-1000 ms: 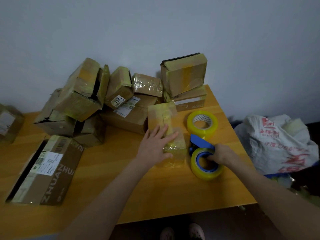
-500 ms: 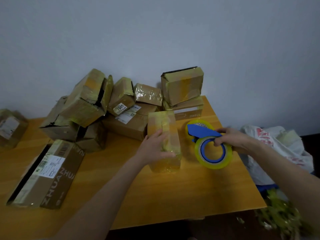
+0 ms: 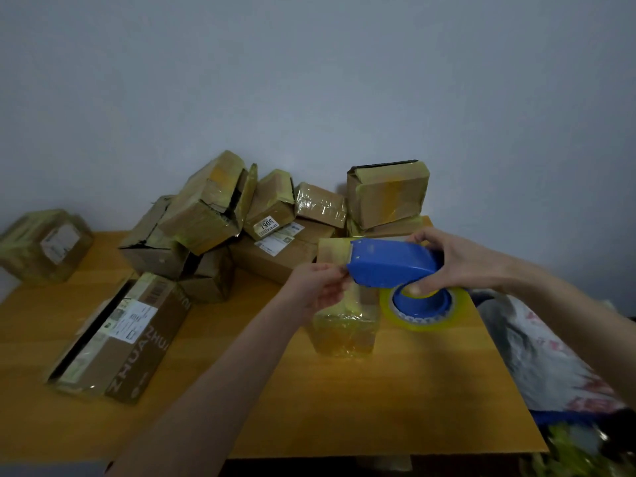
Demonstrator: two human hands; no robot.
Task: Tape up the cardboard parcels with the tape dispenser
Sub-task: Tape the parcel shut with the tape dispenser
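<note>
Now raised just above the tape-wrapped brown cardboard parcel [image 3: 344, 333], the blue plastic tape dispenser [image 3: 392, 266] is gripped by the right hand [image 3: 461, 263], its tape end seemingly pinched by the left hand [image 3: 320, 287], ready for drawing out.

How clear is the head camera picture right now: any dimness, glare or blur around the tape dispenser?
Head view: dim, flat, bluish light, no harsh glare; the tape dispenser and the right hand gripping it read sharp; head view's right edge, over the plastic bag, is smeared, and the far-left parcel looks soft.
</note>
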